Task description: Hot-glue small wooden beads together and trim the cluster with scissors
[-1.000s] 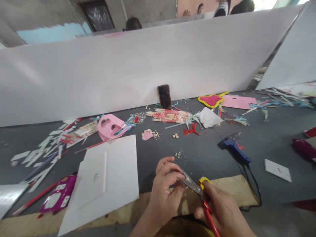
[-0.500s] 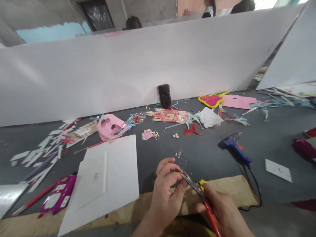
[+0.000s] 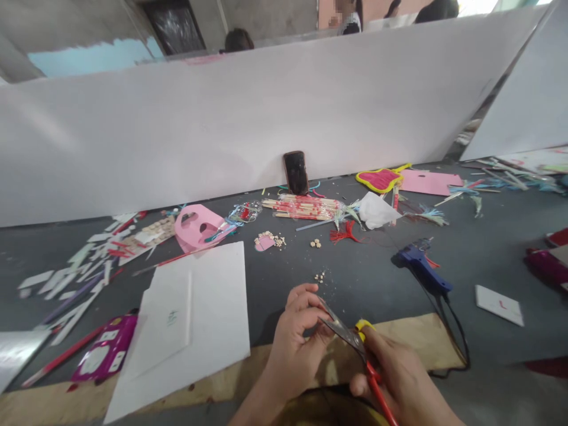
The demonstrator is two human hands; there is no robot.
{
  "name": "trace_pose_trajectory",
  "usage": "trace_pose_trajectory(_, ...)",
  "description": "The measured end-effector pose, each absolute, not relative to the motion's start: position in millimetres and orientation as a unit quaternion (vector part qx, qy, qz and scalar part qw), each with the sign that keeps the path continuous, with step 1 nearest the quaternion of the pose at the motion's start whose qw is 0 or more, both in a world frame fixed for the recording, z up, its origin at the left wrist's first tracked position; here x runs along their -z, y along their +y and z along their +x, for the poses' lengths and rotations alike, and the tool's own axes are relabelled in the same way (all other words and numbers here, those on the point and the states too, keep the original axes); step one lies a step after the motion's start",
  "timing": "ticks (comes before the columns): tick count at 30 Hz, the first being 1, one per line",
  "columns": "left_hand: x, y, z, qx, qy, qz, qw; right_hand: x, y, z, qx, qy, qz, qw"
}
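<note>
My right hand (image 3: pixel 402 370) grips a pair of scissors (image 3: pixel 350 337) with a red handle and a yellow finger loop. The blades point up and left, slightly apart. At their tips is my left hand (image 3: pixel 295 343), fingers curled and thumb close to the index finger; what it pinches is too small to make out. Just beyond the blades, small pale cut pieces (image 3: pixel 319 277) lie on the dark table. Another little cluster of pale pieces (image 3: pixel 315 243) is farther back. More such bits surround a small pink heart-shaped piece (image 3: pixel 265 242).
White sheets (image 3: pixel 217 307) lie left of my hands, beside a magenta box (image 3: pixel 106 349). On the right are a blue glue gun (image 3: pixel 423 269) with its cord and a white block (image 3: pixel 499 305). A phone (image 3: pixel 296 171) leans against the white partition (image 3: pixel 248 118), behind bundled sticks (image 3: pixel 306 207).
The scissor blades stand a little wider apart, and both hands have shifted slightly. Behind the partition, a person has moved left and another head shows.
</note>
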State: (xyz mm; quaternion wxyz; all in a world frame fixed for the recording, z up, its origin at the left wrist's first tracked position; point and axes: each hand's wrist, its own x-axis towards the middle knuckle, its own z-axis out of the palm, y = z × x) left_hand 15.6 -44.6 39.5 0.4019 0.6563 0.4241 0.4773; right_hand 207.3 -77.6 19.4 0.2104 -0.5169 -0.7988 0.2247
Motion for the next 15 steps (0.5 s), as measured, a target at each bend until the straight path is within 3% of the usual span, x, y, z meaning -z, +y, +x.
trace_pose_trajectory(11,-38,-47,21,-0.464,0.486,0.659,0.338,-3,-83,204,-0.369,-0.721,-0.538,0.234)
trace_pose_trajectory(15,-37,-49,21,-0.469,0.509,0.665,0.280,-2,-82,205,-0.335,-0.739,-0.543,0.216)
